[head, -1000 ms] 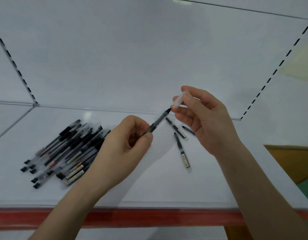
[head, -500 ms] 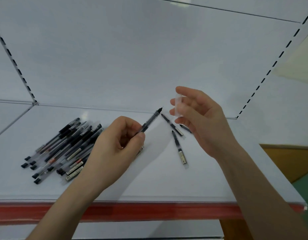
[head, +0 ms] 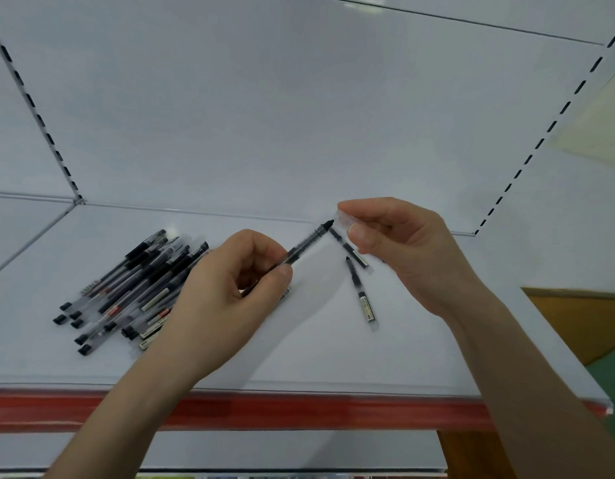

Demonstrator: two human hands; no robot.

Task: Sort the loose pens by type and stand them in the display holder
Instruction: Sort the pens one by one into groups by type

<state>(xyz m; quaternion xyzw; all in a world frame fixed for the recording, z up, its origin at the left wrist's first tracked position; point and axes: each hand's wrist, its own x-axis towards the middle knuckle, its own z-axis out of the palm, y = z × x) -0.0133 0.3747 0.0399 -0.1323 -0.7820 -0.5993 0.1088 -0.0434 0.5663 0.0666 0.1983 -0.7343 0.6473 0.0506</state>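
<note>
Left hand [head: 226, 288] at centre pinching an uncapped pen [head: 306, 242], right hand [head: 399, 250] pinching a clear cap [head: 345, 220] at its tip, pen pile [head: 133, 288] on shelf [head: 299, 354], left.

- Pile of pens [head: 126, 292] lies left on the shelf [head: 299, 357].
- Two loose pens [head: 359, 288] lie rightward (one partly behind the right hand [head: 402, 250]).
- Held pen [head: 307, 240] above, between them; cap [head: 345, 219] just beside its tip.

Two bare forearms [head: 527, 392], left hand [head: 226, 292], right hand [head: 413, 250], short plain fingernails [head: 359, 233]
</note>
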